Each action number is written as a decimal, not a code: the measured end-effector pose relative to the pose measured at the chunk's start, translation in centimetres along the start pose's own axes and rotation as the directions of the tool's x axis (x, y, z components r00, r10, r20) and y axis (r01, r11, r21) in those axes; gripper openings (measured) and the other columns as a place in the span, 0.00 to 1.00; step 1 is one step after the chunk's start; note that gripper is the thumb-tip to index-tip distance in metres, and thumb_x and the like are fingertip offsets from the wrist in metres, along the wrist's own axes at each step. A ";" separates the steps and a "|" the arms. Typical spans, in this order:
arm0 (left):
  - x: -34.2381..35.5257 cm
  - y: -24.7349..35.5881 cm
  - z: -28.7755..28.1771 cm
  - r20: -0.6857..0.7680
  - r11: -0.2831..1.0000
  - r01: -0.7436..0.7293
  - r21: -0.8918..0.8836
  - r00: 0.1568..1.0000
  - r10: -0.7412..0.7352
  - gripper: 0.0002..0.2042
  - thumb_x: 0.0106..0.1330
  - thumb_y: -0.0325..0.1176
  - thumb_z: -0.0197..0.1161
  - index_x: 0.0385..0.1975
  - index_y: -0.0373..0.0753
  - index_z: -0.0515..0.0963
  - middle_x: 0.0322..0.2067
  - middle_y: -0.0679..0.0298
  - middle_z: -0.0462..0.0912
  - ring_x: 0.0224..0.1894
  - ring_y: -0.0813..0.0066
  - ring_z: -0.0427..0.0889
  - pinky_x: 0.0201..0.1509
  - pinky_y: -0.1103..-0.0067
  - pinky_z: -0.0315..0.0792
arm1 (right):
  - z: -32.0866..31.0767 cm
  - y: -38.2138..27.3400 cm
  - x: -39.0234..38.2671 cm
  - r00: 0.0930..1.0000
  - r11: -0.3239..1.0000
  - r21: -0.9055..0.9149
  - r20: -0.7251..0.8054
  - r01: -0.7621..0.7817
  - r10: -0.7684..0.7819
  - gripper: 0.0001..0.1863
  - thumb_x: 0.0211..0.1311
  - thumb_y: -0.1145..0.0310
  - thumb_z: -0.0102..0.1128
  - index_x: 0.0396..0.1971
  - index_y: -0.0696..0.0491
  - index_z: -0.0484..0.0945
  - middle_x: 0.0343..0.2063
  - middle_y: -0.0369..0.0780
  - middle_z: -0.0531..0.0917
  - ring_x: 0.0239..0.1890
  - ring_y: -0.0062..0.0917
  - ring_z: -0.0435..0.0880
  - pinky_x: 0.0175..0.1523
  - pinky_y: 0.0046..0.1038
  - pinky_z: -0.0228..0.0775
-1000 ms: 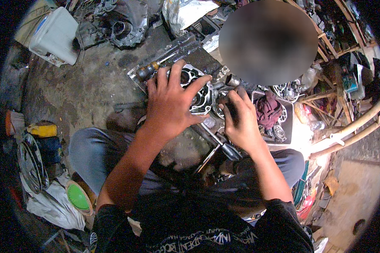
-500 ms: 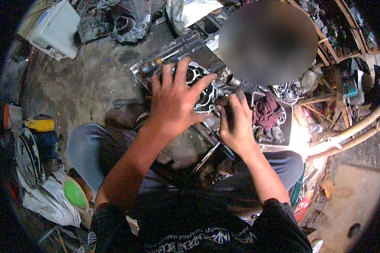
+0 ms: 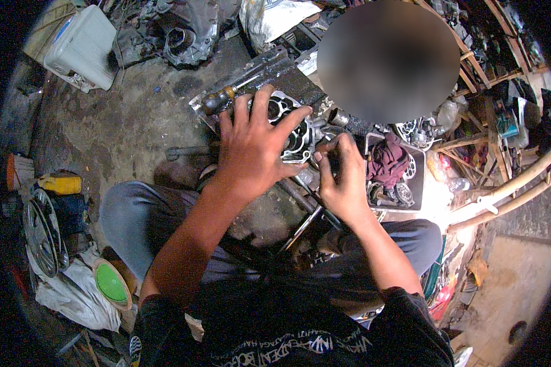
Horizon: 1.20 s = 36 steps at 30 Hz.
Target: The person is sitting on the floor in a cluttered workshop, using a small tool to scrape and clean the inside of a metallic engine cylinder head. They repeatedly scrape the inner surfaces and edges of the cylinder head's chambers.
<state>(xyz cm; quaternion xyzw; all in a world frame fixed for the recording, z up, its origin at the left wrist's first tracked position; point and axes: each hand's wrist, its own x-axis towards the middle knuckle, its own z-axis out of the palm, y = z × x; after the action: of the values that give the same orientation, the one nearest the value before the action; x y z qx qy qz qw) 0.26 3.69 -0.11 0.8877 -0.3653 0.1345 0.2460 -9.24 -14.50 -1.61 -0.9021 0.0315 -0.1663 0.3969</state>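
My left hand (image 3: 254, 150) is spread over a silver metal engine casing (image 3: 292, 136) with dark openings, its fingertips and thumb gripping the edges. My right hand (image 3: 340, 177) is closed beside the casing's right side, with thumb and index finger around a small dark piece that I cannot make out. The casing rests over an oily metal plate (image 3: 309, 88). An amber-handled screwdriver (image 3: 217, 98) lies on the plate above my left fingers. Long metal bars (image 3: 303, 223) are below the casing, between my legs.
A grey bin (image 3: 410, 183) holds a maroon rag and metal parts at right, beside bamboo poles (image 3: 502, 192). A large housing (image 3: 187, 33) and white container (image 3: 79, 46) are at upper left. Wheel covers (image 3: 46, 232) and a yellow jug (image 3: 59, 182) lie left. A blurred oval hides the upper right.
My left hand and the casing have shifted slightly right and up. My right hand has moved a little left, its fingers still curled at the casing's right side.
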 end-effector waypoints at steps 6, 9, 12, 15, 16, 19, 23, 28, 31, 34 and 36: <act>0.1 0.0 0.3 -0.012 1.000 0.000 -0.016 1.000 0.000 0.47 0.38 0.49 0.87 0.68 0.63 0.77 0.69 0.50 0.67 0.65 0.43 0.68 0.61 0.48 0.67 | -0.3 -0.8 -0.4 1.000 0.998 -0.064 -0.003 0.021 -0.021 0.08 0.64 0.79 0.67 0.38 0.61 0.75 0.35 0.50 0.81 0.40 0.46 0.83 0.47 0.40 0.74; 0.0 0.2 0.1 0.004 0.999 0.015 -0.029 1.000 -0.015 0.47 0.38 0.50 0.87 0.68 0.63 0.77 0.69 0.50 0.67 0.65 0.43 0.68 0.61 0.48 0.67 | -0.5 0.2 0.4 0.997 0.995 -0.080 -0.059 -0.061 0.057 0.10 0.64 0.79 0.65 0.41 0.61 0.73 0.38 0.55 0.80 0.42 0.57 0.81 0.48 0.48 0.73; 0.0 0.0 0.2 0.003 0.999 0.031 -0.009 1.000 -0.031 0.47 0.39 0.50 0.87 0.68 0.63 0.77 0.69 0.50 0.67 0.66 0.43 0.68 0.62 0.48 0.67 | -0.5 0.0 0.3 0.995 0.999 -0.051 -0.100 -0.013 0.008 0.09 0.64 0.80 0.63 0.42 0.61 0.73 0.38 0.54 0.80 0.43 0.56 0.82 0.49 0.48 0.73; 0.2 -0.2 0.2 0.018 1.000 0.021 -0.011 1.000 -0.021 0.48 0.39 0.51 0.87 0.69 0.63 0.76 0.69 0.50 0.67 0.67 0.42 0.67 0.62 0.47 0.67 | -0.8 -0.7 0.0 0.998 0.999 -0.013 -0.029 0.053 -0.053 0.09 0.65 0.81 0.62 0.43 0.61 0.73 0.38 0.55 0.81 0.44 0.56 0.82 0.49 0.48 0.73; 0.2 -0.2 0.2 0.035 1.000 0.030 -0.006 0.999 -0.030 0.47 0.40 0.51 0.86 0.69 0.64 0.77 0.70 0.50 0.66 0.67 0.42 0.67 0.63 0.47 0.67 | -0.8 -0.7 -0.2 0.997 0.997 0.005 0.010 0.076 -0.076 0.09 0.65 0.81 0.62 0.43 0.61 0.73 0.39 0.55 0.81 0.45 0.56 0.82 0.49 0.48 0.73; 0.1 0.1 0.2 0.054 0.999 0.045 0.004 0.998 -0.045 0.47 0.41 0.52 0.86 0.69 0.64 0.77 0.70 0.50 0.65 0.68 0.41 0.66 0.65 0.47 0.66 | -0.5 -0.3 0.2 0.998 0.998 -0.012 0.009 -0.060 0.060 0.10 0.66 0.81 0.61 0.45 0.61 0.72 0.38 0.55 0.81 0.44 0.56 0.82 0.50 0.50 0.73; 0.2 0.1 0.3 0.037 0.999 0.040 0.005 0.999 -0.040 0.47 0.41 0.52 0.86 0.69 0.64 0.76 0.70 0.49 0.66 0.67 0.42 0.67 0.62 0.46 0.67 | -1.0 -0.1 0.4 0.999 0.999 -0.012 -0.013 0.042 -0.042 0.10 0.65 0.81 0.59 0.45 0.61 0.71 0.39 0.56 0.80 0.43 0.59 0.82 0.50 0.51 0.73; 0.1 0.1 0.6 0.012 1.000 0.019 0.006 1.000 -0.019 0.47 0.41 0.52 0.86 0.69 0.62 0.76 0.69 0.49 0.66 0.67 0.42 0.67 0.62 0.46 0.66 | -0.6 -0.5 0.6 1.000 0.999 -0.032 -0.016 -0.023 0.023 0.08 0.65 0.81 0.59 0.42 0.61 0.73 0.37 0.55 0.81 0.45 0.58 0.82 0.50 0.51 0.73; 0.1 0.2 0.6 0.010 1.000 0.026 0.013 1.000 -0.026 0.47 0.41 0.51 0.86 0.69 0.62 0.76 0.69 0.49 0.67 0.66 0.42 0.67 0.63 0.46 0.66 | -0.5 -0.9 0.5 0.999 0.999 -0.037 -0.037 0.002 -0.003 0.08 0.65 0.80 0.59 0.42 0.61 0.73 0.37 0.55 0.81 0.44 0.58 0.82 0.49 0.51 0.73; 0.2 0.2 0.4 0.022 1.000 0.026 0.003 0.999 -0.027 0.47 0.41 0.51 0.87 0.69 0.62 0.77 0.69 0.49 0.67 0.66 0.42 0.67 0.63 0.46 0.66 | -0.7 0.0 0.5 0.997 0.997 -0.040 -0.049 -0.060 0.059 0.07 0.65 0.80 0.59 0.42 0.61 0.73 0.37 0.55 0.81 0.43 0.57 0.83 0.49 0.49 0.74; 0.2 0.3 0.4 0.008 0.999 0.029 -0.016 1.000 -0.029 0.47 0.40 0.50 0.87 0.69 0.62 0.77 0.69 0.49 0.67 0.66 0.42 0.67 0.63 0.46 0.66 | -0.7 0.2 0.6 0.997 0.999 -0.036 -0.079 -0.009 0.006 0.08 0.65 0.81 0.60 0.41 0.61 0.73 0.37 0.54 0.81 0.42 0.56 0.83 0.48 0.48 0.74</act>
<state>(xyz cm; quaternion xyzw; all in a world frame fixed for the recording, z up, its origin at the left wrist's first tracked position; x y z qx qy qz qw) 0.21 3.20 -0.32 0.8915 -0.3542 0.1245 0.2536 -8.92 -15.29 -1.13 -0.9018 0.0535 -0.1999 0.3794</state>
